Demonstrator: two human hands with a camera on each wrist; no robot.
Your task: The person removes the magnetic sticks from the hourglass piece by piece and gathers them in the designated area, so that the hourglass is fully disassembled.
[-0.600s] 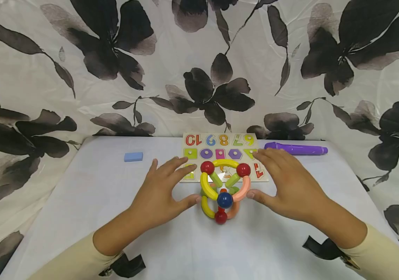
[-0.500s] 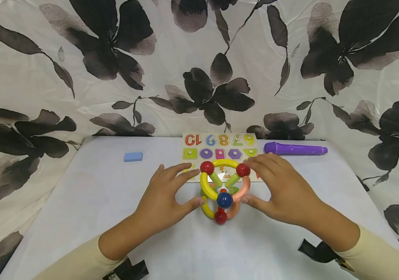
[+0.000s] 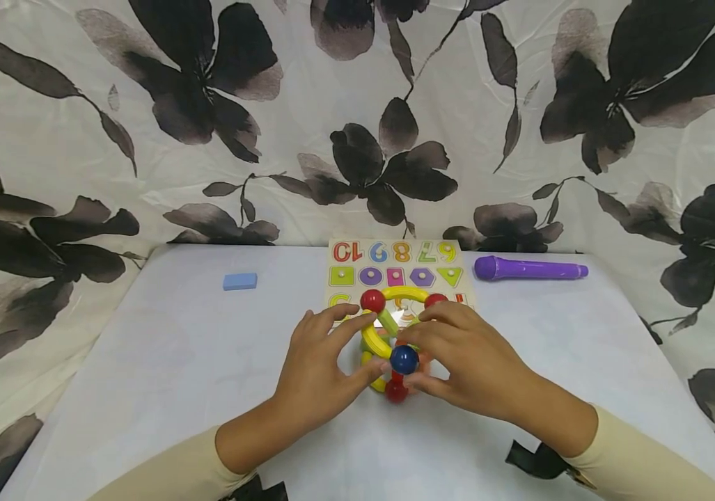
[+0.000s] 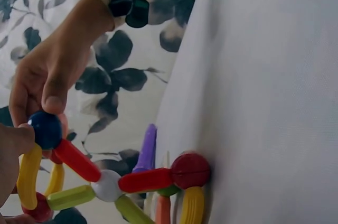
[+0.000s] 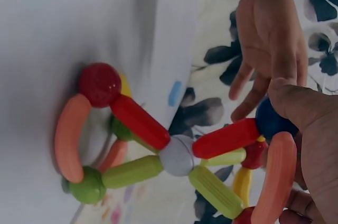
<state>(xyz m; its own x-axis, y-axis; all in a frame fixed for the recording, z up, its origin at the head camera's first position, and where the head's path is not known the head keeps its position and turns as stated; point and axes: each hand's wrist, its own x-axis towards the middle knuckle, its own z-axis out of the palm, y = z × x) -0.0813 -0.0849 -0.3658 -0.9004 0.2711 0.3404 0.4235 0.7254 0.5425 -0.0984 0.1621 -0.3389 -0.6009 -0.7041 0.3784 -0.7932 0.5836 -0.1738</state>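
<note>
A ball-and-stick building toy (image 3: 374, 342) stands on the white table, made of coloured balls joined by straight and curved sticks. My left hand (image 3: 319, 369) holds its upper left side, thumb and fingertips at the curved yellow stick (image 4: 29, 176). On the other side my right hand (image 3: 476, 358) grips the curved salmon stick (image 5: 277, 176), its thumb by the blue ball (image 3: 404, 360). The right hand hides much of the toy's right side in the head view. A pale ball (image 5: 178, 155) joins the red and green sticks in the middle.
Behind the toy lies a number-and-shape board (image 3: 397, 261), partly covered by it. A purple marker (image 3: 531, 268) lies at the back right, and a small blue block (image 3: 240, 281) at the back left. Floral cloth (image 3: 357, 174) hangs behind the table.
Both hands have come inward from either side and now touch the toy, the right hand moving further over it. The toy itself stays in nearly the same place.
</note>
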